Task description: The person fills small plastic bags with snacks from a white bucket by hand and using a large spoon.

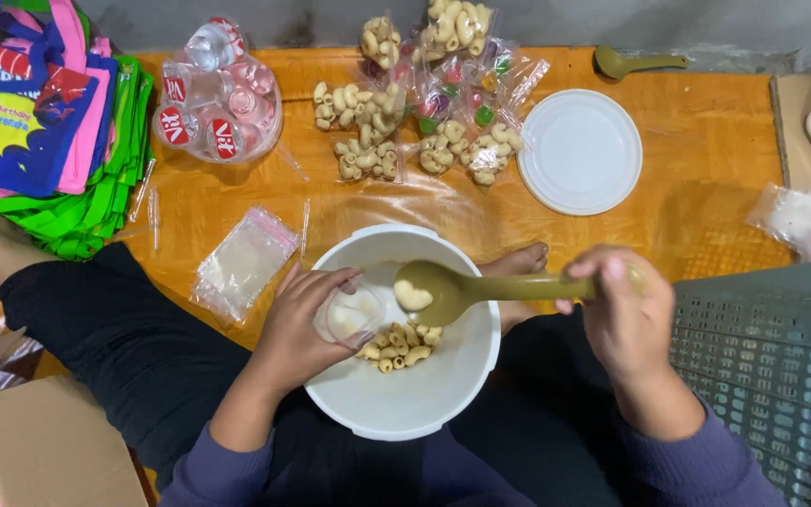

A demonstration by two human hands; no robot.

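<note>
Scooping is the step in hand, by the look of it: the right hand point(626, 314) is gripping the handle of an olive-green spoon point(443, 291), fingers curled tightly round the shaft, and is holding the spoon's bowl (loaded with one or two pale puffed snack pieces) level over the white bowl point(415, 404); the left hand point(304, 324) is pinching a small clear bag point(351, 314) open just beside the spoon's tip, thumb and fingers pressed on the bag's mouth, which is tilting toward the spoon; a little heap of curled snack pieces point(401, 345) is lying at the bottom of the white bowl, directly below both hands. Filled packets point(368, 127) are resting on the orange mat point(706, 160) beyond the bowl, near a white lid point(581, 150) and a bundle of small water bottles point(213, 94); an empty clear bag point(241, 263) is lying left of the bowl. The next move, I judge, is calling for tipping the spoon gently into the bag's mouth while the left fingers are keeping it wide, since a narrow opening could be spilling pieces back into the bowl.
</note>
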